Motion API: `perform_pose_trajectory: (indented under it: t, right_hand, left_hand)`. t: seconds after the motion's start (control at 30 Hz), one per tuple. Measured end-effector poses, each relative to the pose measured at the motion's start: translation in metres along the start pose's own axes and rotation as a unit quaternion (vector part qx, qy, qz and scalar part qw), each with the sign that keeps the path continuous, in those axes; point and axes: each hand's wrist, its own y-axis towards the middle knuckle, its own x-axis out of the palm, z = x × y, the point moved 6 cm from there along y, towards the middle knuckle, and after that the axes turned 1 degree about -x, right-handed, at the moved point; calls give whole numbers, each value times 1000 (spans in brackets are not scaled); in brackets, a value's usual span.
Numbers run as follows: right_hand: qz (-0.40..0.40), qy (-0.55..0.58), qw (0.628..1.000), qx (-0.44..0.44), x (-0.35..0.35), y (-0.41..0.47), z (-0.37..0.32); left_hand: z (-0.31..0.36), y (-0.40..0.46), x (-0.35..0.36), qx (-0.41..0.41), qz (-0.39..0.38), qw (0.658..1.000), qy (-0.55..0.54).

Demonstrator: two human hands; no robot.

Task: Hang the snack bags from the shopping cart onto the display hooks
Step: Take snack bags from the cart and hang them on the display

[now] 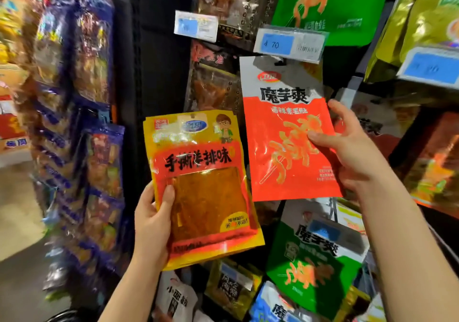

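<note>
My left hand (152,224) grips a small stack of yellow-and-red snack bags (203,187) by the lower left edge, thumb across the front, held up before the dark rack. My right hand (347,147) holds a red-and-white snack bag (285,133) by its right side, thumb on the front. That bag's top reaches just under a price tag (289,42) at the tip of a display hook. The hook itself is hidden behind the tag and the bag.
Green bags (330,3) hang above, and another green bag (315,267) hangs below the red one. Dark brown snack packs (213,85) hang behind the yellow stack. Gold bags (422,23) are at the right. A blue-packaged rack (82,123) stands at the left beside the aisle floor.
</note>
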Motion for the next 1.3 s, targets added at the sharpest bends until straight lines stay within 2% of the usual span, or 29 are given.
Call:
perform_pose_trajectory:
  t: [0.27, 0.43, 0.6, 0.7, 0.8, 0.87, 0.97, 1.2, 1.3]
  right_hand:
    - [22, -38, 999, 29, -4, 3, -8]
    - [54, -54, 996, 44, 7, 34, 10]
    - [68, 6, 993, 97, 28, 65, 43]
    - [81, -87, 988, 95, 37, 77, 66]
    - [72, -229, 965, 105, 43, 82, 82]
    - [63, -260, 956, 116, 43, 84, 86]
    - [61, -222, 965, 125, 30, 90, 90]
    - [96, -205, 973, 34, -7, 49, 63]
    - [55, -164, 985, 24, -7, 10, 46]
  left_hand:
    - [-4, 5, 12, -6, -11, 1000, -13]
    - [-1, -2, 4, 13, -2, 1000, -6]
    - [10, -7, -19, 35, 30, 999, 12]
    - [16, -7, -32, 37, 50, 998, 17]
    - [20, -9, -35, 41, 55, 998, 15]
    - [22, -10, -32, 49, 50, 997, 14]
    - [24, -11, -20, 55, 34, 998, 19]
    - [11, -16, 31, 13, -41, 999, 15]
    - [1, -21, 60, -14, -85, 996, 4]
